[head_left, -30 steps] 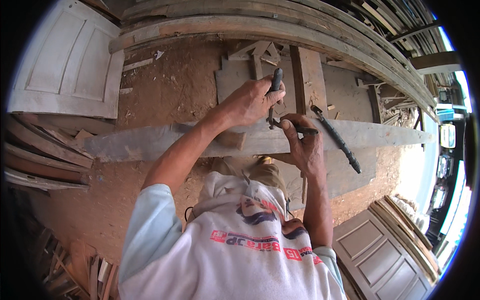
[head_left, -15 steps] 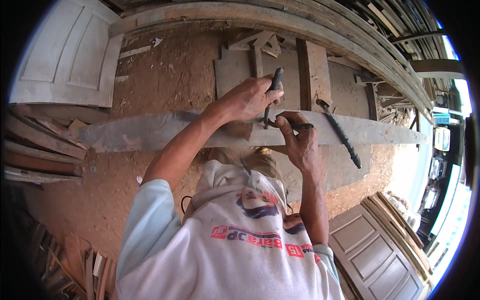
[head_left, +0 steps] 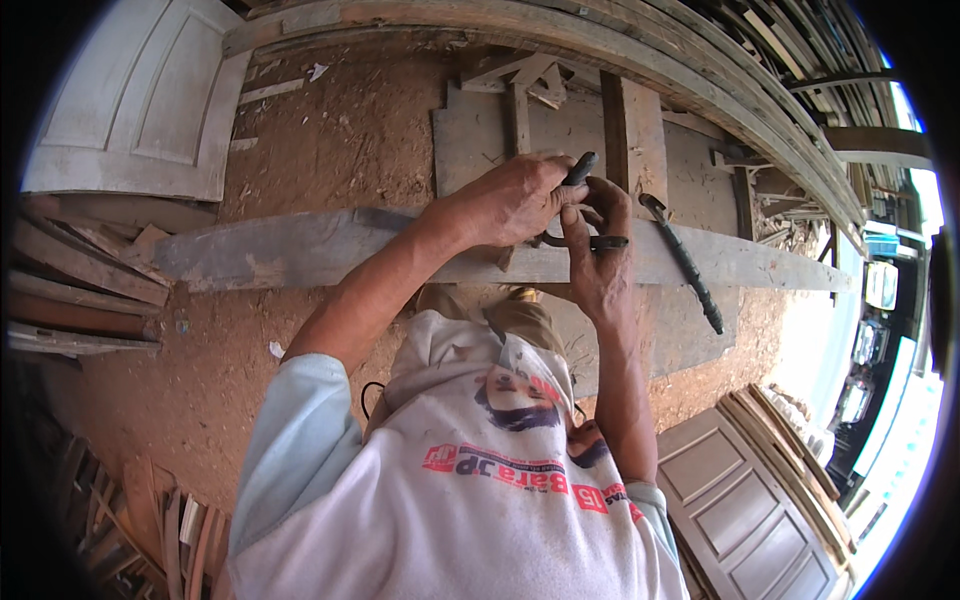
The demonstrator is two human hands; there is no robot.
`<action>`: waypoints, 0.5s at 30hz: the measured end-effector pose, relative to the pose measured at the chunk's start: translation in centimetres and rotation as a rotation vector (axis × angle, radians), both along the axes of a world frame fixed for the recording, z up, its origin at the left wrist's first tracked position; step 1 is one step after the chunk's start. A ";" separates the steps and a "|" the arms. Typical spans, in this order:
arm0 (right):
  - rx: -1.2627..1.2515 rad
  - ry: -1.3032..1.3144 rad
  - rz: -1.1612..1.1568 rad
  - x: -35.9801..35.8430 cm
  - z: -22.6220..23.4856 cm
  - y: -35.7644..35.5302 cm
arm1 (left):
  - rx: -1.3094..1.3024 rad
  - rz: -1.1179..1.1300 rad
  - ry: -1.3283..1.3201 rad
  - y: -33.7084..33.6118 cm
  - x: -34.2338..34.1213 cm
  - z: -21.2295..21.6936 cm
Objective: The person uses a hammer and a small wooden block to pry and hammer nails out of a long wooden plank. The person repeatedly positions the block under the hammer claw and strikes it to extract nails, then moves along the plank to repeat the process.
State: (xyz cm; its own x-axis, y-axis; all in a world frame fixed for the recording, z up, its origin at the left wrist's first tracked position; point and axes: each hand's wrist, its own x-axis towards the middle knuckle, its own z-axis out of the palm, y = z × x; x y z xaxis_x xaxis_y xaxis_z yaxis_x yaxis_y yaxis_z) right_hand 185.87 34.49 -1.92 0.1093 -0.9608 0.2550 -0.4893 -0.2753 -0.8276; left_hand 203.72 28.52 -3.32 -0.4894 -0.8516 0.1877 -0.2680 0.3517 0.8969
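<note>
Both my hands are on a pair of dark pincers (head_left: 607, 243), held over a long grey plank (head_left: 330, 258) that lies crosswise before me. My left hand (head_left: 510, 200) is closed round the upper handle, its tip sticking out above the fist. The lower handle sits in my right hand (head_left: 600, 272), whose fingers reach up to the left hand. The pincers' jaws are near the plank; my hands partly hide them, and I cannot tell what they grip. Lying across the plank to the right is a hammer-like tool (head_left: 690, 270) with a black handle.
Behind the plank, an upright timber (head_left: 640, 130) and a small wooden frame (head_left: 530, 80) stand over a grey sheet. Long beams (head_left: 560, 30) run across the back. A white panelled door (head_left: 130, 110) leans far left; a grey one (head_left: 740, 500) lies near right. Scrap wood (head_left: 85, 270) is stacked left.
The two pincers handles have come closer together. My left hand has moved slightly right, and the right hand's fingers have risen to meet it. The hammer-like tool stays on the plank.
</note>
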 end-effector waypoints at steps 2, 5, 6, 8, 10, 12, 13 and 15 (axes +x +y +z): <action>0.139 -0.167 0.004 1.2 0.9 0.3 | -0.013 0.022 0.018 0.4 0.5 0.1; 0.235 -0.199 0.011 1.4 0.9 0.4 | 0.081 -0.033 0.012 0.2 1.6 1.7; 0.249 -0.174 0.014 1.3 0.7 0.3 | 0.132 -0.066 0.004 0.2 2.0 2.1; 0.254 -0.197 0.010 1.8 0.6 0.0 | 0.023 -0.026 0.073 0.4 1.9 2.0; 0.257 -0.189 0.014 2.0 0.2 -0.1 | -0.099 0.041 0.050 0.6 1.6 2.0; 0.256 -0.151 0.025 1.6 -1.0 0.1 | -0.229 0.137 -0.063 0.7 1.3 2.1; 0.196 -0.121 0.038 1.6 -1.4 0.1 | -0.213 0.124 -0.016 1.1 1.2 2.2; 0.073 -0.061 0.064 1.9 -2.2 0.0 | -0.182 0.099 0.080 1.7 1.1 2.8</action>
State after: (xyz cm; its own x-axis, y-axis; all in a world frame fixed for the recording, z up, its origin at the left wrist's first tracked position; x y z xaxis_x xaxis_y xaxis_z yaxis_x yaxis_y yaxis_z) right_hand 187.75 34.44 -4.08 0.1570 -0.9686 0.1926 -0.4204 -0.2420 -0.8745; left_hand 204.77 30.18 -0.55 -0.3826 -0.8432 0.3776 -0.2398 0.4854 0.8408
